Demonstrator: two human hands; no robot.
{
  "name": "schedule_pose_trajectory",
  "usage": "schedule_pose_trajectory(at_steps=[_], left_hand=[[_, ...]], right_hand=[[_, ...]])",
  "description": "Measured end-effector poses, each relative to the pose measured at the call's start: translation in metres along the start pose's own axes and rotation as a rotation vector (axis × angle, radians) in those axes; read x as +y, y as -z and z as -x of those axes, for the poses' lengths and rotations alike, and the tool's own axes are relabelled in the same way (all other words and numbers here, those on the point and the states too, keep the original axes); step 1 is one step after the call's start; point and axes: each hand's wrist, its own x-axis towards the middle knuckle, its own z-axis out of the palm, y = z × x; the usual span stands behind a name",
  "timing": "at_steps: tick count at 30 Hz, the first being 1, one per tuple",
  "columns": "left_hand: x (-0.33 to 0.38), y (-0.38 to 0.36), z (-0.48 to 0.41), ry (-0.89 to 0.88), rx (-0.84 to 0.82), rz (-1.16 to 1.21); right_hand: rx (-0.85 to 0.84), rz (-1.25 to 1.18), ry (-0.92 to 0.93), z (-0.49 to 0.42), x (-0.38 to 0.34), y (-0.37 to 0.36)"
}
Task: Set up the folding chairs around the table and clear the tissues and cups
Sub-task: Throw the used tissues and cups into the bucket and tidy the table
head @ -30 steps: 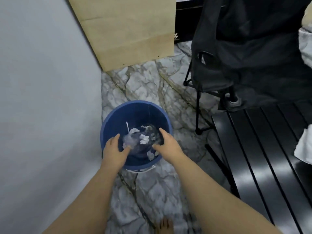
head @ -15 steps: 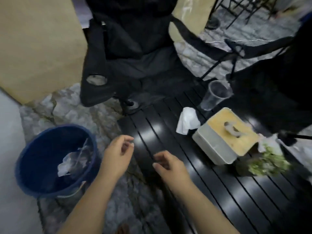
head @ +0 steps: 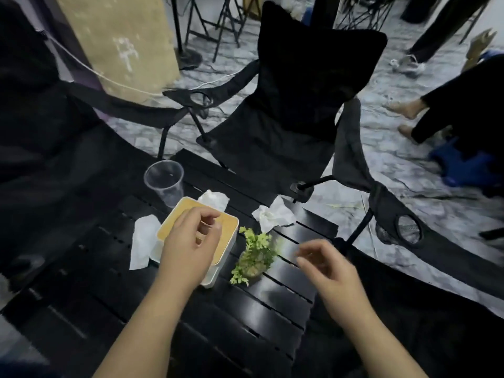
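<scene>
A black slatted table (head: 191, 317) stands on a grey marbled floor (head: 351, 203). A clear plastic cup (head: 164, 181) stands upright near the table's far edge. Just beside it sits a white tissue box (head: 218, 264) with a tan lid. Three crumpled tissues lie on the slats: one (head: 143, 241) touching the box's left side, one (head: 214, 199) behind the box's far corner, one (head: 274, 217) near the far right corner. A small green plant (head: 255, 255) stands just right of the box.

The left hand (head: 191, 246) hovers over the box lid, fingers loosely curled, holding nothing. The right hand (head: 330, 271) hovers over the table's right edge, fingers half open and empty; it is blurred.

One black folding chair (head: 294, 124) stands unfolded at the far edge. A tan panel (head: 122, 42) leans behind the chairs.
</scene>
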Motion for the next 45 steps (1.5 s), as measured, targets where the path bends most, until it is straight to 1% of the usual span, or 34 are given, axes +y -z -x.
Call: schedule_pose_trajectory(at_steps=[2,4,6,7,9,11,13,16,18,20,22,24,26,29,33,36,40,43,45], left_hand=[[0.004,-0.004,-0.021,-0.013,0.058,-0.025],[0.001,0.000,-0.045,-0.014,0.157,-0.096],[-0.015,0.006,-0.070,0.010,0.264,-0.340],[-0.025,0.009,-0.082,0.044,0.289,-0.434],[-0.044,0.012,-0.102,0.122,0.270,-0.514],[-0.062,0.012,-0.116,0.156,0.217,-0.539],[-0.078,0.011,-0.125,0.184,0.178,-0.525],[-0.102,0.012,-0.135,0.241,0.170,-0.494],[-0.118,0.013,-0.142,0.265,0.160,-0.474],[-0.130,0.011,-0.148,0.301,0.138,-0.414],[-0.140,0.008,-0.152,0.311,0.133,-0.323],[-0.148,0.005,-0.155,0.268,0.156,-0.252],[-0.155,0.004,-0.159,0.228,0.182,-0.220],[-0.157,0.009,-0.165,0.218,0.229,-0.179],[-0.138,0.027,-0.161,0.134,0.292,-0.147],[-0.117,0.053,-0.143,0.085,0.337,-0.147],[-0.099,0.105,-0.095,0.051,0.416,-0.164],[-0.099,0.152,-0.049,0.069,0.471,-0.196],[-0.106,0.184,-0.015,0.106,0.520,-0.214]], right_hand=[[0.031,-0.021,-0.035,-0.026,0.011,0.010],[0.008,0.045,-0.042,-0.058,0.023,0.008],[-0.060,0.148,-0.034,-0.093,0.034,-0.002],[-0.103,0.211,-0.026,-0.112,0.039,-0.009],[-0.193,0.354,0.014,-0.145,0.052,-0.024],[-0.255,0.444,0.032,-0.172,0.066,-0.039],[-0.275,0.511,0.010,-0.190,0.080,-0.054],[-0.281,0.670,-0.043,-0.201,0.098,-0.074],[-0.304,0.811,-0.049,-0.203,0.110,-0.084],[-0.304,0.878,-0.044,-0.204,0.123,-0.094],[-0.211,0.828,0.006,-0.205,0.134,-0.101],[-0.116,0.739,0.053,-0.207,0.140,-0.103],[-0.091,0.681,0.037,-0.211,0.138,-0.101],[-0.085,0.622,-0.013,-0.216,0.124,-0.092],[-0.020,0.578,0.048,-0.221,0.074,-0.078],[0.003,0.516,0.152,-0.213,0.022,-0.082],[-0.053,0.343,0.280,-0.179,-0.055,-0.114],[-0.183,0.221,0.343,-0.139,-0.099,-0.156],[-0.287,0.183,0.372,-0.110,-0.118,-0.191]])
